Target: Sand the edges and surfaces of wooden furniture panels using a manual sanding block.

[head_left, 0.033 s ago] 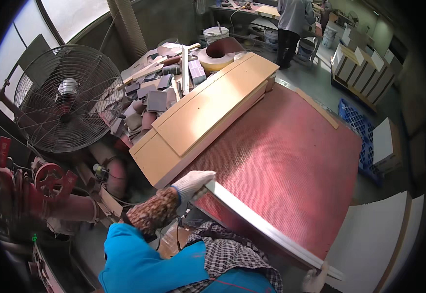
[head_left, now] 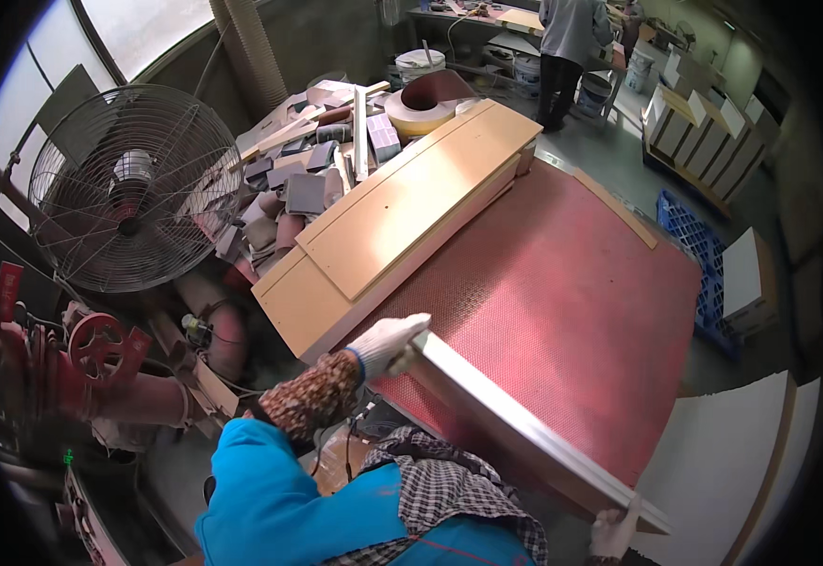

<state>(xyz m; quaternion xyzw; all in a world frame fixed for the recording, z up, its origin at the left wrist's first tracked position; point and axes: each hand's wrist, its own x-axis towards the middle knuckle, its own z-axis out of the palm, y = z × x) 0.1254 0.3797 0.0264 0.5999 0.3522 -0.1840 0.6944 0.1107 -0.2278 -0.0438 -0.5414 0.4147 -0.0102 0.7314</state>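
Note:
My left hand point(head_left: 388, 344), in a white glove with a patterned sleeve, grips the left end of a long narrow board point(head_left: 524, 429) with a pale face and a brown edge. My right hand point(head_left: 614, 533), also gloved, holds the board's other end at the lower right. The board lies slanted along the near edge of a red perforated table point(head_left: 562, 283). A stack of tan wooden panels point(head_left: 402, 208) rests along the table's far left side, apart from the board.
A large cage fan point(head_left: 133, 189) stands at the left, with a pile of offcuts point(head_left: 317, 160) behind the table. A roll of banding point(head_left: 421, 104) lies beyond. A person point(head_left: 567, 47) stands at the back. A blue crate point(head_left: 689, 236) and white boards point(head_left: 741, 472) are at the right.

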